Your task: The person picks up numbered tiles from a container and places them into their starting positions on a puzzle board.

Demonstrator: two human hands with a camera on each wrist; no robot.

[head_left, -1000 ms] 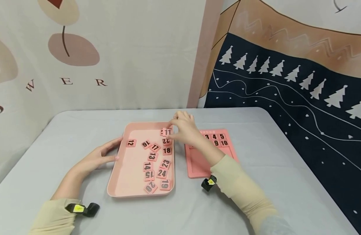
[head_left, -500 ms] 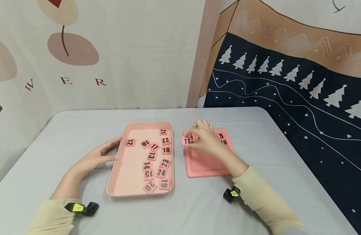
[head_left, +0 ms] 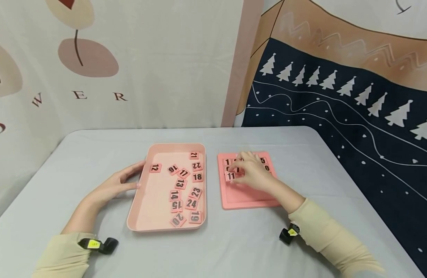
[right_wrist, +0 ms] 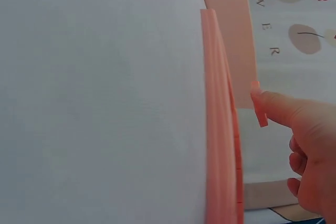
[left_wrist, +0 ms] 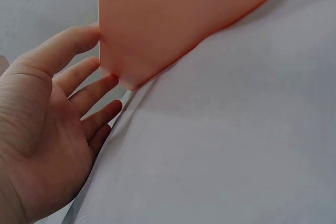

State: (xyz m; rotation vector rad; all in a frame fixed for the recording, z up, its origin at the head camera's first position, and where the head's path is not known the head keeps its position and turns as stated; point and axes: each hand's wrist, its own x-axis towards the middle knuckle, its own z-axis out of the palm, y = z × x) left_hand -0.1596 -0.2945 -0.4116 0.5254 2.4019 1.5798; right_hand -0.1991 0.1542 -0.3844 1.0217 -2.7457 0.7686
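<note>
My right hand [head_left: 254, 173] pinches the number tile 11 [head_left: 230, 176] by its edges, over the left side of the pink number board [head_left: 248, 202]. In the right wrist view the tile [right_wrist: 259, 107] is seen edge-on at the thumb, apart from the board [right_wrist: 220, 129]. Tiles stand in the board's top two rows, partly hidden by the hand. With fairly straight fingers, my left hand [head_left: 110, 188] touches the left wall of the light pink tray [head_left: 138, 200]. In the left wrist view, the fingertips of this hand [left_wrist: 52, 124] meet the tray's outer side [left_wrist: 152, 19].
Several loose number tiles lie in the tray, mostly in its right half, turned various ways; tile 12 [head_left: 155, 168] lies apart at the left. A grey cloth [head_left: 234, 247] covers the table. Printed curtains [head_left: 165, 77] hang behind it.
My right hand has carried tile 11 from the tray's upper right corner rightward to the board, then slightly down below the second row. My left hand has stayed at the tray.
</note>
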